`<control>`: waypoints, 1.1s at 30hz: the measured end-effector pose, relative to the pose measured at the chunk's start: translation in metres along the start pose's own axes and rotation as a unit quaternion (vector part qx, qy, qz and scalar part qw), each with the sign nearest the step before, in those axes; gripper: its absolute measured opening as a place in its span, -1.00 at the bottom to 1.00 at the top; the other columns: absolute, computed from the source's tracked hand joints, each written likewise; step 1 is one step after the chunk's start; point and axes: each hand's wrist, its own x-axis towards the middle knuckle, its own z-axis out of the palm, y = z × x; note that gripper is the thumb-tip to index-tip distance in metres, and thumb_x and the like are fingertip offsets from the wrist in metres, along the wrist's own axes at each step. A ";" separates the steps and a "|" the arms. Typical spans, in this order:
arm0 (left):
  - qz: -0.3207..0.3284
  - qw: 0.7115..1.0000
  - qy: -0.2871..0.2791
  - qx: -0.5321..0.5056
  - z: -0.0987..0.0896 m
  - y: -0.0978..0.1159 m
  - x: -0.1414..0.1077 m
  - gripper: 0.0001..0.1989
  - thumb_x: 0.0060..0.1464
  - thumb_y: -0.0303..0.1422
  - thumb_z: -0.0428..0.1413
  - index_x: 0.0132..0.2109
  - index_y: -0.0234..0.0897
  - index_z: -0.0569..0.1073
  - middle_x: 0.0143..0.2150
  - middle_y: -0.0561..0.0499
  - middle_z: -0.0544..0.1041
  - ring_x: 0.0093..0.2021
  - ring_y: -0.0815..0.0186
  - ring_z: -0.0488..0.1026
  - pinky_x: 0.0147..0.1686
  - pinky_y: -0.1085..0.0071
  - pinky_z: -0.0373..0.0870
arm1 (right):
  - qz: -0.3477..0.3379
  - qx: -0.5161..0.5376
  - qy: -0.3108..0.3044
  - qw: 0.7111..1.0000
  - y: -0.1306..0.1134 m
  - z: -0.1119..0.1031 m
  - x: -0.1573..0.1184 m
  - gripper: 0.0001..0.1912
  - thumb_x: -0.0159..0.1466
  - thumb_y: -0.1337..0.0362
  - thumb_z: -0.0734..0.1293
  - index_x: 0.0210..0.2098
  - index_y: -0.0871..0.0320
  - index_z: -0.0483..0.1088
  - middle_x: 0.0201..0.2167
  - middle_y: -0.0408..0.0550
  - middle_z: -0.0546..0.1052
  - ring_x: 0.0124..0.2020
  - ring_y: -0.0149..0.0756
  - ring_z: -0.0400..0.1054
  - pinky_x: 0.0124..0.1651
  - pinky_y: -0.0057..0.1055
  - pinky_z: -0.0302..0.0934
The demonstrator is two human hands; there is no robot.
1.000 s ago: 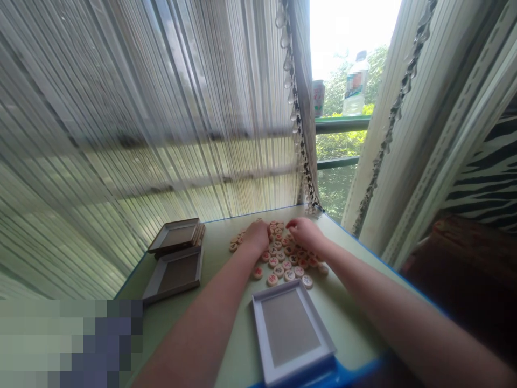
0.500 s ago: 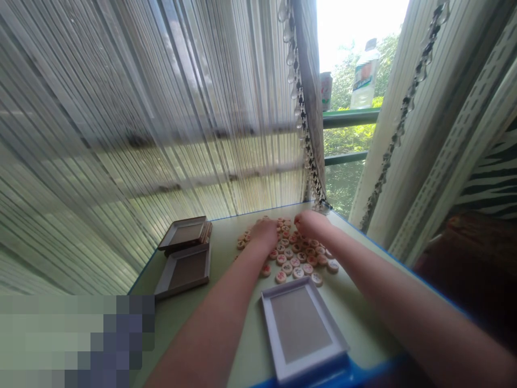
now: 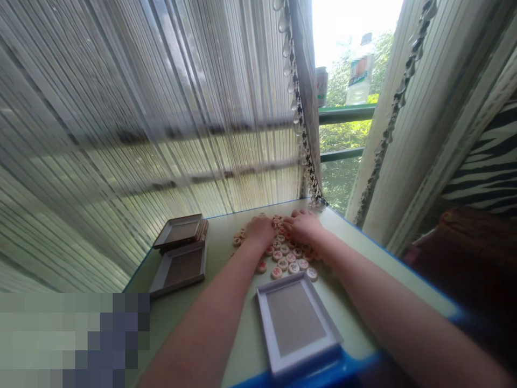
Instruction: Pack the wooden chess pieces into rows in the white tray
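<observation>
Round wooden xiangqi pieces [image 3: 291, 257] with red and dark characters lie in a loose spread on the pale table. At the far left part of the spread is my left hand [image 3: 260, 230], back up, with its fingers mostly hidden behind it. My right hand [image 3: 304, 226] rests over the far right of the pieces. Its fingers are apart and reach left over pieces, with no piece visibly held. Between my forearms, nearest me, lies an open shallow box part [image 3: 264, 328] with a pale rim and a grey-brown inside.
To the left stand another shallow tray [image 3: 157, 280] and, behind it, a box tray on a small brown stack [image 3: 202, 230]. The blue-edged table [image 3: 226, 258] meets a striped string curtain [image 3: 194, 108]. A bottle [image 3: 359, 75] and a can [image 3: 321, 86] stand on the window rail.
My right hand has gone from closed to fingers apart and moved left over the pieces, nearer my left hand. The whole view has shifted slightly.
</observation>
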 end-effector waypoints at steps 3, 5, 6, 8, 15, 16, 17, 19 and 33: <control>-0.004 0.999 0.042 -0.006 0.003 0.000 0.001 -0.61 0.15 -0.19 -0.16 -0.09 -0.23 0.48 -0.10 -0.13 0.51 -0.07 0.18 0.40 -0.10 0.33 0.31 | 0.025 -0.008 0.012 1.000 0.003 0.000 -0.002 -0.52 0.30 0.07 0.00 -0.19 0.10 0.48 -0.13 0.12 0.42 -0.06 -0.10 0.18 -0.08 -0.24 0.03; -0.008 1.000 0.028 -0.005 0.004 0.000 0.002 -0.56 0.13 -0.11 -0.16 -0.11 -0.23 0.49 -0.11 -0.14 0.51 -0.08 0.18 0.41 -0.12 0.34 0.32 | 0.037 -0.004 0.016 0.999 0.007 0.000 -0.002 -0.53 0.30 0.09 0.01 -0.17 0.12 0.48 -0.14 0.12 0.43 -0.06 -0.11 0.18 -0.08 -0.26 0.03; -0.010 1.000 0.014 -0.005 0.004 -0.001 0.002 -0.54 0.11 -0.07 -0.14 -0.13 -0.24 0.50 -0.12 -0.15 0.52 -0.09 0.17 0.42 -0.13 0.34 0.32 | 0.039 0.000 0.016 0.999 0.009 0.001 -0.002 -0.54 0.30 0.09 0.02 -0.15 0.11 0.47 -0.14 0.10 0.44 -0.07 -0.12 0.19 -0.08 -0.27 0.03; -0.013 1.000 -0.012 -0.007 0.004 -0.003 0.003 -0.55 0.04 -0.03 -0.07 -0.18 -0.23 0.52 -0.14 -0.15 0.53 -0.10 0.16 0.43 -0.17 0.35 0.33 | 0.037 0.010 0.010 0.999 0.012 0.002 -0.002 -0.55 0.29 0.07 0.03 -0.11 0.08 0.45 -0.13 0.07 0.45 -0.07 -0.13 0.19 -0.08 -0.29 0.03; 0.020 0.998 -0.036 -0.046 0.006 -0.010 0.007 -0.76 -0.04 -0.24 0.06 -0.23 -0.17 0.53 -0.18 -0.04 0.55 -0.16 0.24 0.45 -0.22 0.42 0.34 | 0.041 0.017 0.005 0.999 0.013 0.002 -0.004 -0.55 0.28 0.10 0.04 -0.16 0.12 0.48 -0.16 0.08 0.48 -0.08 -0.07 0.18 -0.09 -0.24 0.01; 0.024 0.998 -0.035 -0.050 0.007 -0.009 0.008 -0.77 -0.04 -0.27 0.06 -0.22 -0.16 0.53 -0.18 -0.03 0.55 -0.16 0.25 0.45 -0.20 0.43 0.34 | 0.051 0.009 0.013 0.999 0.012 0.001 -0.004 -0.55 0.28 0.11 0.04 -0.19 0.14 0.49 -0.16 0.11 0.47 -0.06 -0.05 0.17 -0.09 -0.22 -0.01; 0.027 0.998 -0.028 -0.052 0.007 -0.009 0.008 -0.76 -0.02 -0.30 0.05 -0.20 -0.16 0.53 -0.16 -0.02 0.55 -0.15 0.26 0.44 -0.18 0.43 0.34 | 0.061 0.003 0.022 0.998 0.012 -0.001 -0.005 -0.55 0.28 0.12 0.03 -0.20 0.15 0.49 -0.16 0.13 0.47 -0.05 -0.03 0.16 -0.07 -0.20 -0.02; 0.033 0.998 0.004 -0.050 0.007 -0.007 0.009 -0.73 0.03 -0.34 0.00 -0.14 -0.17 0.51 -0.12 -0.02 0.53 -0.11 0.26 0.43 -0.12 0.43 0.32 | 0.074 -0.001 0.038 0.997 0.012 -0.003 -0.007 -0.55 0.28 0.11 0.02 -0.15 0.12 0.47 -0.13 0.12 0.46 -0.03 -0.02 0.13 -0.06 -0.17 -0.04; -0.032 0.996 -0.058 -0.052 -0.001 -0.009 0.006 -0.69 -0.12 -0.09 0.11 -0.32 -0.20 0.54 -0.27 -0.04 0.56 -0.23 0.25 0.45 -0.33 0.46 0.32 | 0.133 0.012 0.012 0.991 0.022 0.006 -0.004 -0.54 0.26 0.12 0.04 -0.15 0.17 0.49 -0.10 0.20 0.42 -0.03 0.00 0.14 -0.08 -0.19 0.02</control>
